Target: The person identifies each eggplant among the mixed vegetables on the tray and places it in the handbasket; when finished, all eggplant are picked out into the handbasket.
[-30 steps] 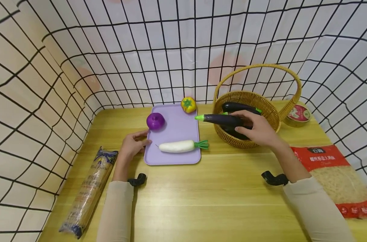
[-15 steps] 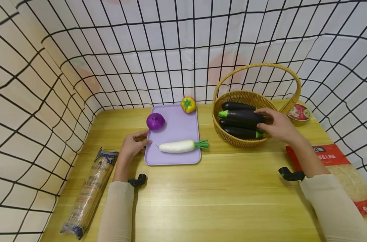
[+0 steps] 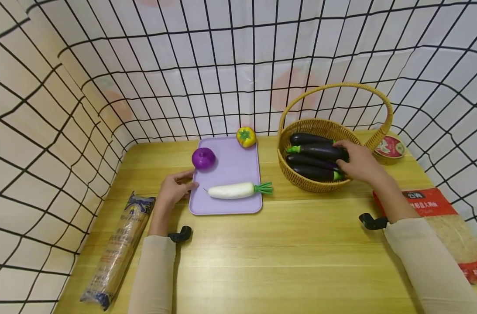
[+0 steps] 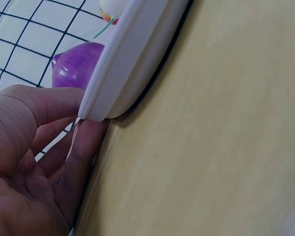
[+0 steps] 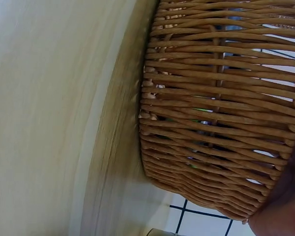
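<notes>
My left hand (image 3: 174, 188) pinches the left edge of a lilac tray (image 3: 236, 168). In the left wrist view the thumb lies on the rim and fingers reach under it. A purple onion (image 3: 204, 158) sits at the tray's back left, and a white radish (image 3: 231, 191) with green leaf stalks lies across its front. A yellow pepper (image 3: 246, 137) is at the back right corner. Inside the wicker basket (image 3: 317, 186), my right hand (image 3: 360, 162) holds the right end of an eggplant (image 3: 318, 151). Several eggplants lie there side by side. The right wrist view shows mostly basket weave (image 5: 221, 108).
Along the left lies a long bag of noodles (image 3: 118, 250). A red pasta bag (image 3: 444, 231) lies at the right, partly under the right forearm. A round tin (image 3: 391, 148) stands behind the basket. The basket's tall handle (image 3: 340, 85) arches over it. Grid-patterned cloth surrounds the table.
My right hand has lowered the eggplant from above the basket's left rim onto the others inside, moving right. In the last half second it shifted slightly right. My left hand stays at the tray.
</notes>
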The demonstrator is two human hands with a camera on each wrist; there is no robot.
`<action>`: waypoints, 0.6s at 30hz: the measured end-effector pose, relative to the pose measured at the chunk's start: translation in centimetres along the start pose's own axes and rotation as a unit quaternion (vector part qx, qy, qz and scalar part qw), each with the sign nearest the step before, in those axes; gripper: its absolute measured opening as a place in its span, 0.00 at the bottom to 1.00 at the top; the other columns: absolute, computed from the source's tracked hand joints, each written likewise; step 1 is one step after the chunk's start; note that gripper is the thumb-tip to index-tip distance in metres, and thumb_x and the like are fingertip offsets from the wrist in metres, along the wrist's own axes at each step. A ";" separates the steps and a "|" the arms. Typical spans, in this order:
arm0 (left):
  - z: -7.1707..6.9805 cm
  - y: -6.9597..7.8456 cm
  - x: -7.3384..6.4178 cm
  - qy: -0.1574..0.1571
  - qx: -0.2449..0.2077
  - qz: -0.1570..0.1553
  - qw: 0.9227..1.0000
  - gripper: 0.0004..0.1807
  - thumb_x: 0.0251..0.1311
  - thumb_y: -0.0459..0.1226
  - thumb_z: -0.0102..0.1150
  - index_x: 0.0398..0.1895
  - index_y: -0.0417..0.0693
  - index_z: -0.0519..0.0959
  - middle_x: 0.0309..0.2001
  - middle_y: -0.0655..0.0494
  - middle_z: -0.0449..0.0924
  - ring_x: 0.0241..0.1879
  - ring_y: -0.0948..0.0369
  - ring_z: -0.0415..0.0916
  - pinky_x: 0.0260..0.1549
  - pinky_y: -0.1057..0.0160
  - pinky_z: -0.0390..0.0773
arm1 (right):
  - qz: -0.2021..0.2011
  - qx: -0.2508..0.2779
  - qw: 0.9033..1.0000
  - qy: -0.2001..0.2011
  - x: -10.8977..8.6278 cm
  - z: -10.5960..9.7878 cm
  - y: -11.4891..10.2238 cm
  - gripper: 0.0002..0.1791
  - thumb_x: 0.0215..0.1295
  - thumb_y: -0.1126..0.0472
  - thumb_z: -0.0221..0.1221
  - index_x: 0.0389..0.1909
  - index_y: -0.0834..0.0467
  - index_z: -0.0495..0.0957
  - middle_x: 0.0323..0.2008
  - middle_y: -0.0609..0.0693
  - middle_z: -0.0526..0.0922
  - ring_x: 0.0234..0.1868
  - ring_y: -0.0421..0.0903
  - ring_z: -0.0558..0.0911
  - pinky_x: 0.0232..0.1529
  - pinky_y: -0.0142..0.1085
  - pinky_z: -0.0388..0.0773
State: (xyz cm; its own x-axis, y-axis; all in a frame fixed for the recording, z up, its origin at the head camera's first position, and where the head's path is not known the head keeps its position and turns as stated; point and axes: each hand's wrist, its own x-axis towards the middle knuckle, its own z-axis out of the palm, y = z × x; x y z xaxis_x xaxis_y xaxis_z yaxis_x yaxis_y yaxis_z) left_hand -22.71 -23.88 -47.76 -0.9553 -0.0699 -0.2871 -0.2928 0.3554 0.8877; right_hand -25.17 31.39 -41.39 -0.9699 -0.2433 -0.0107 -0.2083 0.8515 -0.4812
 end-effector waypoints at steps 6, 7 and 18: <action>0.0 0.1 0.0 0.004 -0.001 0.001 1.000 0.31 0.61 0.35 0.73 0.69 0.59 0.78 0.67 0.50 0.78 0.54 0.51 0.81 0.40 0.63 0.89 | -0.008 -0.018 1.000 -0.005 0.1 0.2 0.2 0.30 0.72 0.62 0.58 0.72 0.67 0.64 0.69 0.74 0.67 0.69 0.75 0.65 0.68 0.71 0.63; 0.1 0.1 0.0 0.004 0.001 0.002 1.000 0.31 0.61 0.35 0.73 0.69 0.59 0.78 0.67 0.50 0.78 0.54 0.51 0.81 0.40 0.63 0.89 | -0.009 -0.018 1.000 -0.003 0.0 0.2 0.1 0.30 0.73 0.62 0.58 0.72 0.67 0.64 0.69 0.74 0.67 0.69 0.75 0.65 0.68 0.71 0.63; -0.6 0.6 -0.4 0.022 0.018 0.035 0.999 0.24 0.68 0.38 0.66 0.67 0.52 0.79 0.62 0.46 0.79 0.52 0.50 0.83 0.37 0.64 0.89 | -0.017 0.019 0.999 0.031 -1.4 0.0 -0.7 0.30 0.76 0.55 0.58 0.72 0.64 0.65 0.68 0.71 0.70 0.66 0.71 0.69 0.65 0.69 0.67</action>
State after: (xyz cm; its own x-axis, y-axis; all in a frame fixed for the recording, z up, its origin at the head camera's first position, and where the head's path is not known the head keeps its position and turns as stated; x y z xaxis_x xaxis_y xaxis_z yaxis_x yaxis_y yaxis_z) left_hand -22.52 -24.15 -46.86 -0.9747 -0.0838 -0.2073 -0.2235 0.3939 0.8916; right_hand -23.64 31.20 -41.02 -0.9684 -0.2423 0.0595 -0.2379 0.8249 -0.5127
